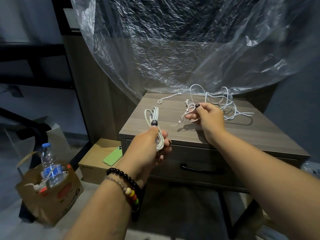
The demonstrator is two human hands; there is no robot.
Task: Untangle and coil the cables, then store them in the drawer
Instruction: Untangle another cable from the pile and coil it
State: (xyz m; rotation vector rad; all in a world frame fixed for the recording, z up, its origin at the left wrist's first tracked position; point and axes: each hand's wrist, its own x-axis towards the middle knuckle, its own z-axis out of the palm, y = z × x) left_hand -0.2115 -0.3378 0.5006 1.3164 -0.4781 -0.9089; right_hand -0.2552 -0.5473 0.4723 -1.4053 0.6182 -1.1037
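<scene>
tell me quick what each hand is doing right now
Left hand: grips a coiled white cable.
Right hand: pinches a pale cable from the tangle on the nightstand.

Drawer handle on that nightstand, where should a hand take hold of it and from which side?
Grip the black bar handle at its middle, coming straight at the shut drawer front with fingers hooked under the bar. It lies horizontal, so a centred pull should slide the drawer evenly. Both hands already hold cable, so one must free up first.

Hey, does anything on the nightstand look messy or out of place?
Yes. White cables lie in a loose tangle at the back right of the nightstand, uncoiled. The drawer is shut.
</scene>
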